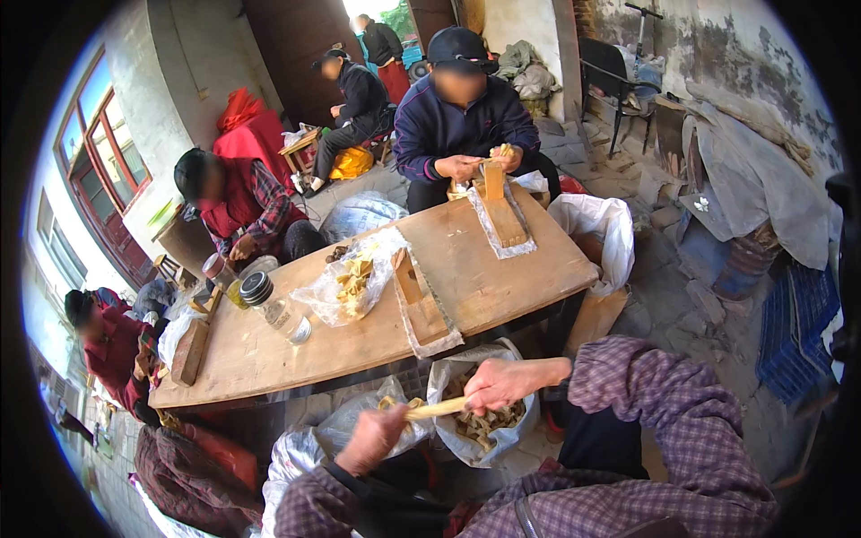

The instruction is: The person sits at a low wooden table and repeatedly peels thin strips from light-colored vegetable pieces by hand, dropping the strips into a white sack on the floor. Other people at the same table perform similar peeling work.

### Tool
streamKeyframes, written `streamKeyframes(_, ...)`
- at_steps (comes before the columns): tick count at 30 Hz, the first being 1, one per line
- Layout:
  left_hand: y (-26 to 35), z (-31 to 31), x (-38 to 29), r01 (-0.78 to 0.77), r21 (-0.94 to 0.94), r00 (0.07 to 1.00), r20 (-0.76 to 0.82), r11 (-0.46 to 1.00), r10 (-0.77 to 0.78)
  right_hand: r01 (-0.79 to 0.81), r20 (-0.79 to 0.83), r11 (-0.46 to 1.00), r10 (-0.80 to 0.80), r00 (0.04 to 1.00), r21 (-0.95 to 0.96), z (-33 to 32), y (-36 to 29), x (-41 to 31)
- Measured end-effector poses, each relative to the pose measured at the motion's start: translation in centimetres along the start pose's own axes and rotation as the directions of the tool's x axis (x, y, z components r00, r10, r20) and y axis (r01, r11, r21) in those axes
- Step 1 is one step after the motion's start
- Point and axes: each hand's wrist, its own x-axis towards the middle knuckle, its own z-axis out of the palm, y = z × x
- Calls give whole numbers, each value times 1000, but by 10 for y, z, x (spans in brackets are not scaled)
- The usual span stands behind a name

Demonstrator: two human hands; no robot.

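A pale yellow strip (437, 409), which looks like plant husk, is stretched between my two hands above the near edge of the table. My left hand (373, 434) grips one end, with some loose yellow loops beside it. The other end is pinched in my right hand (498, 385), higher and to the right. Below the strip stands an open white bag (521, 440) holding many dry husk scraps (481, 427). A clear plastic bag (343, 424) lies behind and left of my left hand.
The wooden table (323, 360) carries a wooden stand (424, 313) on a cloth-edged base, yellow pieces (355, 279) on plastic, a glass jar (286, 319) and a wooden block (190, 353). Across it, a person (464, 114) works at another wooden stand (501, 208). Another person (235, 202) sits left.
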Motion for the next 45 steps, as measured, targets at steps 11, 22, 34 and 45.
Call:
streamKeyframes(11,-86,-47,-54,75,352,995,-83,933,-48,-31,-97,999,35,995,42,-23,-4,-64)
streamKeyframes(22,-9,23,25,22,-127,999,28,992,-19,323,-41,709,-444,895,-627,4,29,12)
streamKeyframes(34,10,45,9,199,-109,975,123,974,-186,228,-193,827,-371,908,-513,16,43,17)
streamKeyframes(45,23,65,45,276,-483,951,12,831,-309,281,-389,870,-442,808,-406,-6,64,17)
